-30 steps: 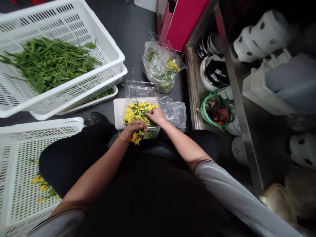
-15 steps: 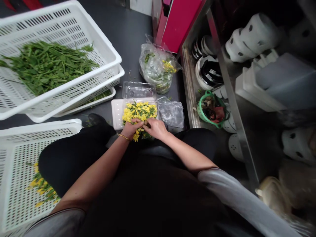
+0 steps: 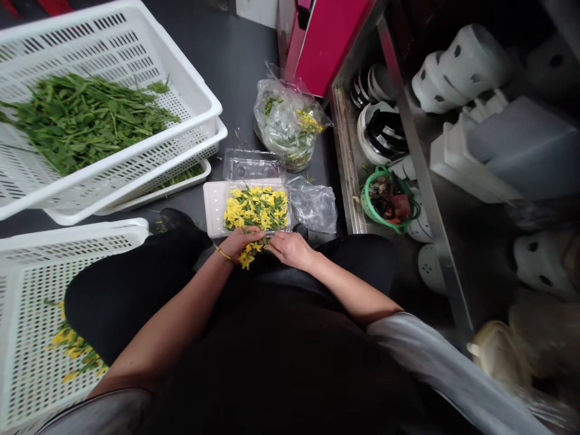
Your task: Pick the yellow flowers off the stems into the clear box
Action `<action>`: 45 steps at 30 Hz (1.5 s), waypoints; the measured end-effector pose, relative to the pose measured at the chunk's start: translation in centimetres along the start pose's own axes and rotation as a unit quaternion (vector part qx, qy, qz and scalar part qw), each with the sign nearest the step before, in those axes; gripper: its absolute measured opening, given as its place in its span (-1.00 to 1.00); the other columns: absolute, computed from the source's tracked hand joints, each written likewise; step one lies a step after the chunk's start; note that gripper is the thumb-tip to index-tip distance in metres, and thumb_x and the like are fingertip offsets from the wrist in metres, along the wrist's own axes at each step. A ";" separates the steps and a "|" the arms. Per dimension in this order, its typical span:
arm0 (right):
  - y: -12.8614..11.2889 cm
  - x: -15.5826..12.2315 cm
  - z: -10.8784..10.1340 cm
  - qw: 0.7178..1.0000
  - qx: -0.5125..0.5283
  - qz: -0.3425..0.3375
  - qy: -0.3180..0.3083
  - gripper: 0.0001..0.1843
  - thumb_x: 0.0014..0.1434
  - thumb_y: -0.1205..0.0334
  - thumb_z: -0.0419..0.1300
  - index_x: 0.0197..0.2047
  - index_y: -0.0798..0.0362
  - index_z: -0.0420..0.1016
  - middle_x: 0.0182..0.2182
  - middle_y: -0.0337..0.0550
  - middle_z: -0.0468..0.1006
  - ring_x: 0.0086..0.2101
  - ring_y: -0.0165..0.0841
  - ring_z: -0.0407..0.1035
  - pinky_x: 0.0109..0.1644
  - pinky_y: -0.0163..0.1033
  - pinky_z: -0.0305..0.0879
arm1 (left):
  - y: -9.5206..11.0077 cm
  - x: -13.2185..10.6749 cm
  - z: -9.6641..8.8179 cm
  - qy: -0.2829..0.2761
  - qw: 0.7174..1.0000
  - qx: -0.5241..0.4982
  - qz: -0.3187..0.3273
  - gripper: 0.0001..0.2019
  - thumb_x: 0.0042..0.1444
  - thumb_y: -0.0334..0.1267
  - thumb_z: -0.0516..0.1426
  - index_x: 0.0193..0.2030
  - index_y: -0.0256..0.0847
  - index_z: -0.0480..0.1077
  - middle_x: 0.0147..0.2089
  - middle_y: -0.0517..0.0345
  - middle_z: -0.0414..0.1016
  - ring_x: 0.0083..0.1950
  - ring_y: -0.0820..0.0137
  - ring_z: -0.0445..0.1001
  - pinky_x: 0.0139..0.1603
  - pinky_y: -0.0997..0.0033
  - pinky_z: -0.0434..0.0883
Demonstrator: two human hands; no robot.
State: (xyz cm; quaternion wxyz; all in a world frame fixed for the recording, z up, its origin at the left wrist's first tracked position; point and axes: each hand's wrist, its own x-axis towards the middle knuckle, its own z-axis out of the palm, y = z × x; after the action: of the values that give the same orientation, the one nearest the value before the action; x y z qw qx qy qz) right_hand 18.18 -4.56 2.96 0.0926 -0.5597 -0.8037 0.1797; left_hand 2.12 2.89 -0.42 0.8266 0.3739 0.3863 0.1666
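Note:
My left hand point(image 3: 241, 243) is closed around a small bunch of yellow flowers point(image 3: 247, 256), whose blossoms hang below the fingers. My right hand point(image 3: 290, 249) pinches at the stem side of the same bunch, fingers pressed together. Just beyond both hands lies a clear plastic box point(image 3: 258, 208) filled with yellow blossoms and green stems, its transparent lid point(image 3: 254, 164) folded back. The box rests on a pale pink perforated board or upturned tray point(image 3: 214, 208). A crumpled clear bag point(image 3: 315, 206) lies to the right of the box.
White baskets point(image 3: 181, 145) are stacked at upper left, leafy greens in the top one. Another white basket point(image 3: 27, 308) at lower left holds yellow flowers. A plastic bag of greens point(image 3: 290, 124) stands ahead. At right, a metal shelf point(image 3: 428, 175) holds a green basket point(image 3: 374, 208) and white containers.
Both hands have drawn back slightly toward my body, off the box's near edge, so more of its flowers shows. The bunch stays in my left hand; the right has moved a little rightward.

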 end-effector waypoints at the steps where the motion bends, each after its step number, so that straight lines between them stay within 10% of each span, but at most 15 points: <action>1: -0.1 -0.3 -0.2 0.999 -0.014 -0.031 -0.009 -0.64 0.29 0.08 -0.04 -0.34 0.12 0.44 -0.39 -0.08 0.44 -0.40 -0.40 0.31 -0.33 -0.32 0.12 | 0.1 -0.1 0.0 -0.034 0.999 0.006 -0.009 -0.72 -0.22 -0.15 0.31 -0.62 -0.30 0.36 -0.63 0.20 0.33 -0.61 0.54 0.25 -0.61 0.53 0.17; 5: -0.1 -1.3 -1.1 0.994 -0.011 -0.093 -0.050 -0.59 0.29 0.03 -0.07 -0.35 0.10 0.45 -0.41 -0.08 0.44 -0.40 -0.39 0.31 -0.32 -0.30 0.12 | 0.2 -0.3 0.1 -0.123 0.991 0.033 -0.034 -0.76 -0.21 -0.20 0.30 -0.61 -0.32 0.39 -0.63 0.16 0.35 -0.61 0.51 0.26 -0.59 0.50 0.18; 10: 2.0 -0.5 -2.8 0.978 0.048 -0.027 -0.201 -0.69 0.08 -0.05 0.20 -0.36 0.04 0.50 -0.46 -0.19 0.49 -0.47 -0.43 0.31 -0.42 -0.35 0.04 | 0.8 -0.6 -0.7 -0.098 0.988 -0.113 0.035 -0.78 -0.20 -0.17 0.23 -0.60 -0.30 0.37 -0.62 0.13 0.31 -0.62 0.49 0.26 -0.66 0.51 0.15; 15: 4.1 5.2 -1.0 0.978 0.065 0.197 -0.019 -0.61 0.22 -0.02 0.02 -0.34 0.09 0.51 -0.38 -0.12 0.55 -0.37 -0.39 0.37 -0.33 -0.35 0.10 | 2.3 -0.8 -1.4 -0.019 0.967 -0.208 0.145 -0.77 -0.26 -0.17 0.24 -0.45 -0.26 0.40 -0.44 0.08 0.41 -0.55 0.45 0.32 -0.70 0.52 0.16; 21: 5.3 10.5 2.3 0.948 0.101 0.303 -0.006 -0.60 0.08 -0.07 0.13 -0.46 0.13 0.48 -0.50 -0.11 0.50 -0.48 -0.40 0.31 -0.40 -0.34 0.10 | 2.6 -0.4 -1.5 0.100 0.980 -0.114 0.131 -0.79 -0.24 -0.25 0.30 -0.52 -0.32 0.39 -0.55 0.14 0.42 -0.59 0.50 0.32 -0.65 0.55 0.21; 29: 3.5 4.4 0.6 0.873 0.416 0.256 0.001 -0.63 0.01 -0.08 0.14 -0.46 0.09 0.38 -0.73 -0.40 0.25 -0.69 -0.53 0.10 -0.57 -0.39 0.06 | 1.2 0.9 -0.9 0.127 0.985 -0.029 0.111 -0.70 -0.38 -0.27 0.38 -0.44 -0.36 0.52 -0.45 0.04 0.53 -0.42 0.36 0.45 -0.37 0.37 0.41; 36: 1.3 1.4 0.7 0.915 0.336 0.211 0.073 -0.71 -0.01 0.05 0.19 -0.52 0.13 0.39 -0.60 -0.33 0.33 -0.53 -0.52 0.18 -0.43 -0.41 0.11 | 0.2 0.5 0.5 0.059 0.997 0.014 0.038 -0.69 -0.38 -0.26 0.38 -0.43 -0.35 0.50 -0.53 0.07 0.50 -0.52 0.37 0.41 -0.52 0.40 0.34; 42: 1.1 -0.8 -0.5 0.853 0.447 0.270 -0.004 -0.56 0.11 -0.14 0.04 -0.42 0.10 0.38 -0.68 -0.34 0.32 -0.67 -0.50 0.23 -0.57 -0.40 0.14 | -0.2 -0.2 1.1 0.003 0.996 0.055 0.075 -0.77 -0.31 -0.27 0.35 -0.47 -0.33 0.49 -0.50 0.09 0.49 -0.50 0.43 0.38 -0.46 0.43 0.34; 45: 1.4 -1.3 -1.1 0.875 0.407 0.260 -0.040 -0.52 0.14 -0.18 0.01 -0.50 0.08 0.32 -0.76 -0.39 0.23 -0.73 -0.52 0.15 -0.62 -0.41 0.06 | 0.0 -1.1 1.4 -0.084 0.987 0.122 0.071 -0.82 -0.27 -0.30 0.33 -0.48 -0.32 0.50 -0.52 0.09 0.49 -0.51 0.44 0.36 -0.46 0.44 0.32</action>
State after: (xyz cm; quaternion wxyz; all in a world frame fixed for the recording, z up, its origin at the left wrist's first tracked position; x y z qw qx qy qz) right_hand 20.24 -5.18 3.51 0.2296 -0.6536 -0.4887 0.5304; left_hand 2.52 1.61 0.76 0.7907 0.5105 0.3055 0.1443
